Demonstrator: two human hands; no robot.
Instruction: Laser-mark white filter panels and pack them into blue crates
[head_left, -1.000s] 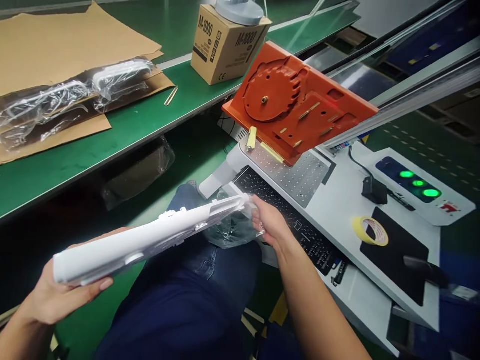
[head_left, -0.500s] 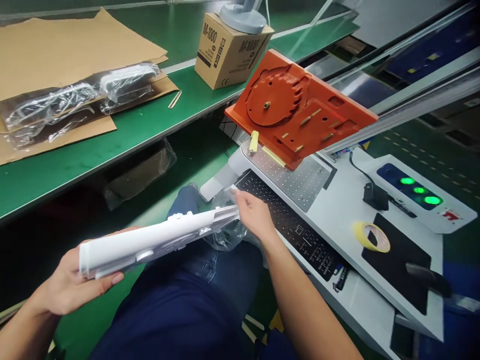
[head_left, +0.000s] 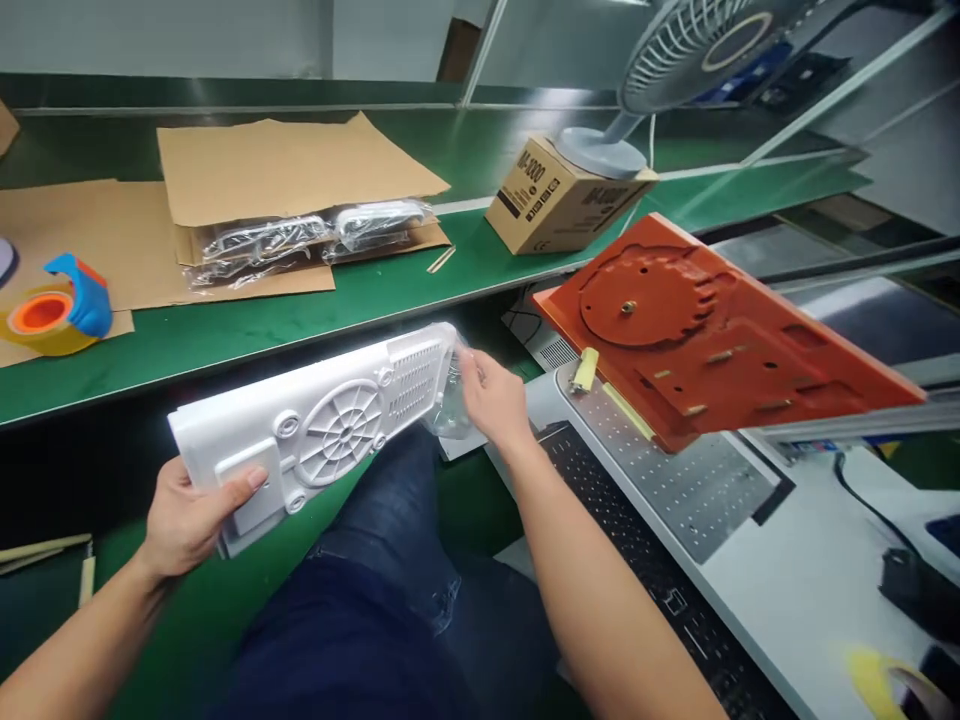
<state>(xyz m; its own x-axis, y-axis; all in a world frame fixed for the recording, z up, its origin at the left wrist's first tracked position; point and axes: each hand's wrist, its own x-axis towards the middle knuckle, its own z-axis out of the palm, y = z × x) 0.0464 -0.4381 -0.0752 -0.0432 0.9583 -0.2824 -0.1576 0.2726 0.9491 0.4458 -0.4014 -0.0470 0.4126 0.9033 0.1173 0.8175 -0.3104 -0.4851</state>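
A long white plastic housing point(head_left: 341, 430) with a round spoked grille and a slotted vent is held above my lap, tilted up to the right. My left hand point(head_left: 191, 510) grips its left end, thumb lying across the face. At the far end, my right hand point(head_left: 495, 400) has its fingers pinched on a clear plastic bag point(head_left: 452, 400). The bag hangs at the housing's right tip and partly wraps it. My right fingertips are close to the housing; whether they touch it I cannot tell.
An orange fixture plate point(head_left: 720, 330) stands tilted over a perforated metal bed point(head_left: 682, 490) at right, beside a keyboard point(head_left: 630, 540). On the green bench point(head_left: 262, 345) are cardboard with bagged white parts point(head_left: 375, 222), a tape dispenser point(head_left: 82, 300) and a carton point(head_left: 562, 200) under a fan point(head_left: 690, 50).
My view has swung up and left. The housing has turned so its grille face shows, and it has risen slightly at the right. Both hands keep their holds.
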